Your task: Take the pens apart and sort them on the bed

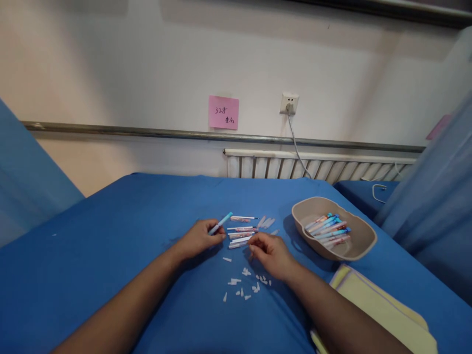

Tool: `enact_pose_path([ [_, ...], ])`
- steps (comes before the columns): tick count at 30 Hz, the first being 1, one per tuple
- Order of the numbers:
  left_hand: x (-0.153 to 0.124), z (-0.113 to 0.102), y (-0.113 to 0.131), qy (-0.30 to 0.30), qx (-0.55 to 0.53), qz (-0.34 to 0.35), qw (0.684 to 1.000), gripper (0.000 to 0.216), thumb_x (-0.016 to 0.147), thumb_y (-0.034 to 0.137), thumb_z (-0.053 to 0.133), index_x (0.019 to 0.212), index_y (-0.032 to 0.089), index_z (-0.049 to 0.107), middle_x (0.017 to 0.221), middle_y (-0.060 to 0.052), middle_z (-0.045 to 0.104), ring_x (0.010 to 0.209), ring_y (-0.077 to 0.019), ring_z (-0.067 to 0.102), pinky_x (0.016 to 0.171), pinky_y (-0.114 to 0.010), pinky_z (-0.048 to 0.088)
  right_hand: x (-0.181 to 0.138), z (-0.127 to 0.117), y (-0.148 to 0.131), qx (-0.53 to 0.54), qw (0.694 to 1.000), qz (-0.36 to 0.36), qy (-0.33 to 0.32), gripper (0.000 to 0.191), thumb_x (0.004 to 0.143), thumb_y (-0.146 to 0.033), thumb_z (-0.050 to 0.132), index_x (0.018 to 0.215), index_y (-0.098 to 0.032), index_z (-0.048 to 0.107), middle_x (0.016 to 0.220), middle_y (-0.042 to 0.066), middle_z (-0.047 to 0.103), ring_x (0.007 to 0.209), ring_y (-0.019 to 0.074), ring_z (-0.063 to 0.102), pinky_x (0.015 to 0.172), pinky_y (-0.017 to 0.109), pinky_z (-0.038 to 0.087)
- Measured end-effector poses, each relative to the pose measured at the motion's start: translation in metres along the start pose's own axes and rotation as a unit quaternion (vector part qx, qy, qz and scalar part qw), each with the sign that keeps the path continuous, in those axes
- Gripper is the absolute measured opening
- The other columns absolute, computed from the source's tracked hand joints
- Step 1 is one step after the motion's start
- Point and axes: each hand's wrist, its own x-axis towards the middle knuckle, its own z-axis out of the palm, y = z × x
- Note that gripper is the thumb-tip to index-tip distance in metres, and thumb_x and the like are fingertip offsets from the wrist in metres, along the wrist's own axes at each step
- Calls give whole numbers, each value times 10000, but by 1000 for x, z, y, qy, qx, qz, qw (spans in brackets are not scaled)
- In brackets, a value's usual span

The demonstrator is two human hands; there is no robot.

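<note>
Head view: left hand (pixel 204 239) pinches blue pen (pixel 223 221); right hand (pixel 273 254), hold unclear; white tips (pixel 233 282), tan basin (pixel 363 243) nearby.

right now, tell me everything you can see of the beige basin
The beige basin looks like smooth plastic, with rounded walls and a wavy rim. It stands upright on the blue sheet, to the right of the right hand and apart from it. A loose heap of pens, mostly blue and pink, lies inside; the basin's underside is hidden.

You hold one pen (pixel 223 221) — around you, one bowl (pixel 361 240), one socket (pixel 284 100), one plug (pixel 290 107), perhaps twenty blurry white bits (pixel 235 281).
</note>
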Motion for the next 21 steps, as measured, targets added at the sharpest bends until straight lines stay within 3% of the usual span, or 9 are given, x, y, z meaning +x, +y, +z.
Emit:
enact_pose_path([
  [4, -3, 11, 9, -34, -51, 17, 998, 174, 674, 317, 626, 698, 147, 599, 609, 21, 526, 535, -103, 443, 521, -213, 332, -4, 9, -15, -134, 988, -68, -35, 179, 794, -176, 546, 946, -218, 629, 876, 18, 646, 793, 153, 585, 726, 263, 442],
  [8, -3, 13, 11, -6, -76, 30, 997, 165, 667, 307, 639, 684, 148, 603, 609, 21, 532, 553, -105, 454, 535, -210, 341, -1, 28, -30, -268, 955, -85, -94, 204, 825, -206, 538, 1014, -215, 612, 977, 46, 633, 926, 175, 567, 823, 277, 417],
  [13, -3, 10, 9, -21, -97, 47, 994, 174, 667, 311, 644, 719, 146, 624, 666, -3, 568, 608, -127, 494, 589, -226, 374, 2, 53, -45, -405, 897, -97, -149, 145, 830, -170, 493, 903, -162, 618, 910, 85, 625, 854, 198, 583, 753, 288, 437],
  [21, -4, 26, 3, -36, -90, 35, 995, 204, 667, 325, 642, 718, 131, 609, 660, -3, 562, 608, -137, 500, 595, -240, 389, -7, 48, -58, -498, 841, -122, -170, 218, 821, -75, 423, 949, -101, 598, 937, 139, 612, 859, 234, 587, 725, 328, 464],
])
